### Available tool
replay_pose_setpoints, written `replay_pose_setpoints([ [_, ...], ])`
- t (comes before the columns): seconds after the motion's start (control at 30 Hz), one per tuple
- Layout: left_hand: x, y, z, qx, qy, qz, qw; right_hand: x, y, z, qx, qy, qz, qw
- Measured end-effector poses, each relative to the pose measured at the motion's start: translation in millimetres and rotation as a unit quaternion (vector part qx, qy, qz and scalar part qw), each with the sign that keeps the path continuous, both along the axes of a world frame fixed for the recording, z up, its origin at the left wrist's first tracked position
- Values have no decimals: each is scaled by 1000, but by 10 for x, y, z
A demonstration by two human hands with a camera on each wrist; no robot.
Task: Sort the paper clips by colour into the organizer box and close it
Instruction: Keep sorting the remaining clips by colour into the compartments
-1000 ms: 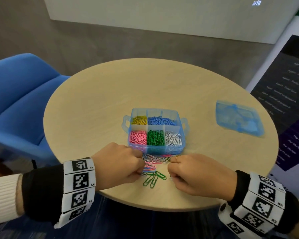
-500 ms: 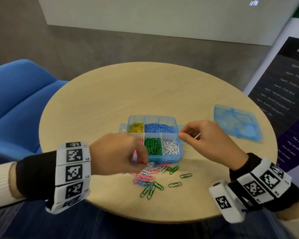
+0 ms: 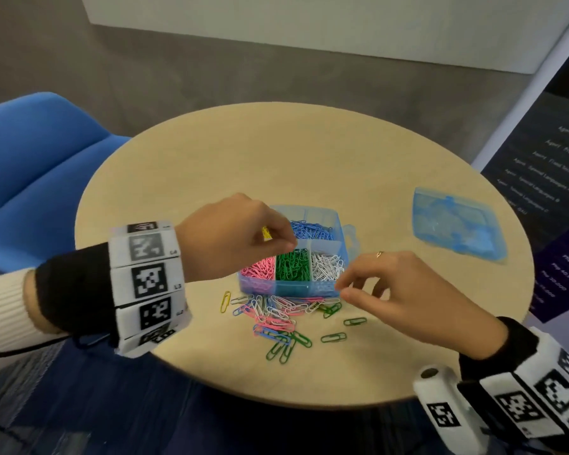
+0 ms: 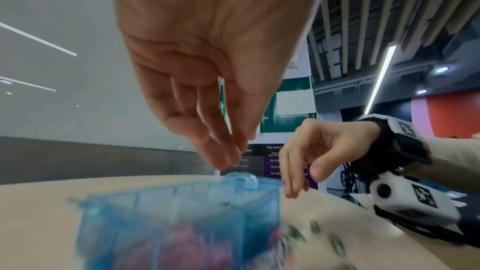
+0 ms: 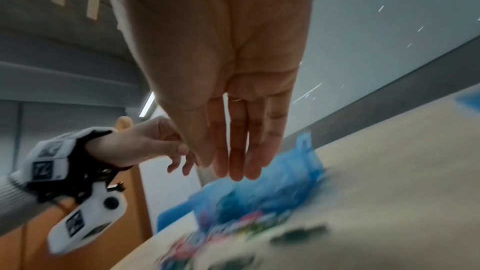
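1. Nearest me: loose pile of paper clips (image 3: 276,318) on the table (image 3: 184,178), mixed white, pink, blue, green, just in front of the organizer box (image 3: 291,287). One yellow clip (image 3: 225,301) lies at the pile's left edge.
2. My right hand (image 3: 404,290) hovers over the box's near right corner, fingers extended and relaxed. I see nothing in it.
3. Box is open. Front row: pink, green, white. Back row: yellow, blue.
4. My left hand (image 3: 230,241) sits over the back left of the box, fingertips bunched against the thumb. Can't tell if it pinches a clip.
5. Lid (image 3: 457,226) lies well apart, far right.
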State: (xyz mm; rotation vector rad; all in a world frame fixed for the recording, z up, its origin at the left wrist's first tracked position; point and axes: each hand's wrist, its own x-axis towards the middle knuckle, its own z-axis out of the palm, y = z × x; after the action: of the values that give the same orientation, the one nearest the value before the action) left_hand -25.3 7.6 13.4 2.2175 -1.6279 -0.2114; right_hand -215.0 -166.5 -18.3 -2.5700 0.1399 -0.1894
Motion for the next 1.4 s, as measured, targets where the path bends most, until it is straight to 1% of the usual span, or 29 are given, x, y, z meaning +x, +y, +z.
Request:
replay_pose_setpoints([
  [0.07, -8, 163, -88, 29, -20, -15, 999, 14, 81, -82, -13, 23, 58, 998],
  [0.13, -30, 298, -199, 78, -53, -36, 995, 70, 154, -158, -44, 36, 101, 993],
  [0.23, -88, 406, -341, 159, -66, -85, 981, 183, 274, -220, -101, 74, 120, 985],
  [0.3, -149, 416, -401, 192, -85, -101, 972, 246, 337, -245, -143, 93, 118, 978],
  [0.4, -244, 381, -467, 186, -103, -118, 970, 290, 363, -260, -185, 121, 98, 970],
  [0.5, -310, 320, -525, 176, -127, -136, 967, 276, 337, -273, -204, 131, 95, 966],
  [0.6, -341, 257, -553, 163, -147, -130, 967, 209, 295, -249, -163, 143, 79, 973],
  [0.7, -360, 195, -578, 162, -156, -117, 967, 147, 238, -223, -123, 128, 55, 983],
  [0.77, -372, 161, -601, 158, -166, -112, 967, 119, 180, -218, -112, 123, 38, 985],
  [1.0, -398, 144, -634, 188, -228, -94, 951, 72, 90, -247, -146, 145, 38, 978],
  [1.23, -416, 156, -593, 169, -237, -96, 952, 39, 80, -219, -194, 168, 22, 966],
  [1.4, -402, 179, -588, 166, -234, -93, 953, -24, 54, -252, -184, 178, 36, 966],
])
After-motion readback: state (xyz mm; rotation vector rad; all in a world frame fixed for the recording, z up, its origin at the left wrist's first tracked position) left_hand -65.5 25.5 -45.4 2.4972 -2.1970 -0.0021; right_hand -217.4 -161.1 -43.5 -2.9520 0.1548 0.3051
